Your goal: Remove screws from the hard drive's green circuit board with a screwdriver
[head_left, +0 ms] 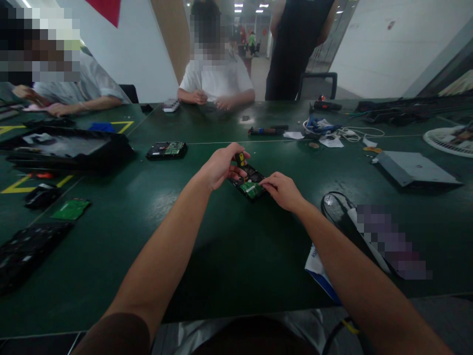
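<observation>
My left hand (pixel 221 166) grasps the yellow-and-black tool (pixel 240 159), while my right hand (pixel 283 191), grip unclear, should steady the green board (pixel 251 189).

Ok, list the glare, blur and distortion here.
Head view: pale glare on the glossy dark-green tabletop, left of the bare left hand; head view: fine detail soft on the green circuit board by the bare right hand; head view: white walls lean outward, suggesting wide-angle distortion.
</observation>
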`<state>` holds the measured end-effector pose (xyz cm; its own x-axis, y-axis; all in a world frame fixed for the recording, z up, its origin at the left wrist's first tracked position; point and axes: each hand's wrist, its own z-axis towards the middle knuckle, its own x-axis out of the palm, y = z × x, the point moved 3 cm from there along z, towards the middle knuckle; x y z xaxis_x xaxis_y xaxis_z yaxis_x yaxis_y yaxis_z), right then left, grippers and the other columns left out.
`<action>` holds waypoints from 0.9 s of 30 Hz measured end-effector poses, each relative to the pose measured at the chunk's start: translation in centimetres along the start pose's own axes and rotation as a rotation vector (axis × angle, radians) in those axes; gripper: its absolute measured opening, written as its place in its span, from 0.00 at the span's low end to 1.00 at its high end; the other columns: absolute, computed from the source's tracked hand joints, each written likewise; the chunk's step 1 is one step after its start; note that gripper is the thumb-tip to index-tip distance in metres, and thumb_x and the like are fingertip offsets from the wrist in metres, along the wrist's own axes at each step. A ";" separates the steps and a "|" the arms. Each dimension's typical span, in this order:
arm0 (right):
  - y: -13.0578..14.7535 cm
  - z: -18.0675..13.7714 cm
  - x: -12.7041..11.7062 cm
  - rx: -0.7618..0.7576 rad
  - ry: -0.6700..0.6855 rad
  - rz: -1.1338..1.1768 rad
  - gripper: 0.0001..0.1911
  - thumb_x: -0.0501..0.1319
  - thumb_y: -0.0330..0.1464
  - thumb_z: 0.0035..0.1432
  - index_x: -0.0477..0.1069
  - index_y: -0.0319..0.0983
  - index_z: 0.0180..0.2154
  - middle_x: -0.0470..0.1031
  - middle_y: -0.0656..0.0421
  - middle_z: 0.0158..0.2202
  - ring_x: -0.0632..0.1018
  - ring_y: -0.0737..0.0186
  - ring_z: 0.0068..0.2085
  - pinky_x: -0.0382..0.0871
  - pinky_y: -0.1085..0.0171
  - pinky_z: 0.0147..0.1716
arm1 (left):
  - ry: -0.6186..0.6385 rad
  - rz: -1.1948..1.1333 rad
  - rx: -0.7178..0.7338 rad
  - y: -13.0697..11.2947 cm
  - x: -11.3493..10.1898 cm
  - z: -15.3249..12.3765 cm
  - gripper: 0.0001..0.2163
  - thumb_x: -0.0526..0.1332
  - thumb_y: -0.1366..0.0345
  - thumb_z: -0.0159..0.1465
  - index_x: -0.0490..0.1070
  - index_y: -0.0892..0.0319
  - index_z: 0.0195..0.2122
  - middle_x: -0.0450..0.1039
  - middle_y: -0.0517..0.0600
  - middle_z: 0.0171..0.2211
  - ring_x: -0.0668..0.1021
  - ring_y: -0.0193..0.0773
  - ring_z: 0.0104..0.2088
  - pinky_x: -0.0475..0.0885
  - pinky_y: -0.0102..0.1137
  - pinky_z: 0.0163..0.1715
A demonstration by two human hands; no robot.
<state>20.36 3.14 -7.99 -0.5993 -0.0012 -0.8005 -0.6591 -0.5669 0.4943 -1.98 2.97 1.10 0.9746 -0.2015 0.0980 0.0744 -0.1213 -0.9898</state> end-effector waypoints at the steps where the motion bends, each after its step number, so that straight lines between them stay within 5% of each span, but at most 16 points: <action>1: 0.0 0.0 0.0 0.000 -0.002 -0.003 0.11 0.62 0.29 0.70 0.83 0.45 0.47 0.76 0.56 0.42 0.77 0.58 0.44 0.70 0.58 0.47 | 0.016 -0.011 -0.007 0.0 0.1 0.0 0.14 0.60 0.55 0.64 0.75 0.62 0.41 0.78 0.54 0.37 0.77 0.34 0.22 0.68 0.29 0.17; 7: 0.3 0.0 -0.1 -0.005 -0.008 0.005 0.12 0.62 0.29 0.70 0.83 0.46 0.46 0.77 0.56 0.42 0.77 0.57 0.44 0.70 0.58 0.48 | 0.061 -0.076 -0.041 0.4 0.7 0.1 0.13 0.61 0.54 0.65 0.69 0.59 0.40 0.82 0.57 0.40 0.81 0.38 0.25 0.71 0.29 0.19; 15: 0.0 0.0 0.0 -0.003 -0.005 0.001 0.12 0.61 0.30 0.71 0.83 0.47 0.47 0.76 0.56 0.42 0.77 0.57 0.44 0.70 0.57 0.48 | 0.007 0.056 0.008 -0.1 -0.1 0.0 0.14 0.61 0.54 0.64 0.75 0.61 0.39 0.80 0.57 0.39 0.78 0.34 0.23 0.68 0.28 0.19; 23: 0.3 -0.1 -0.1 -0.008 -0.004 0.001 0.12 0.61 0.29 0.70 0.83 0.45 0.47 0.77 0.56 0.42 0.77 0.58 0.44 0.70 0.58 0.47 | 0.091 -0.098 -0.069 0.5 0.3 0.2 0.14 0.61 0.52 0.63 0.70 0.59 0.40 0.82 0.58 0.40 0.81 0.38 0.26 0.70 0.28 0.20; 27: 0.3 -0.1 -0.2 -0.005 -0.003 0.006 0.12 0.61 0.29 0.70 0.83 0.45 0.46 0.76 0.56 0.42 0.77 0.58 0.44 0.70 0.58 0.47 | 0.026 -0.015 -0.029 0.1 -0.2 0.1 0.14 0.62 0.54 0.63 0.74 0.60 0.39 0.80 0.57 0.38 0.80 0.36 0.24 0.69 0.28 0.19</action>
<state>20.33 2.87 -7.73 -0.6045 -0.0015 -0.7966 -0.6534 -0.5711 0.4969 -2.18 3.14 1.02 0.9676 -0.2243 0.1157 0.0824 -0.1526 -0.9848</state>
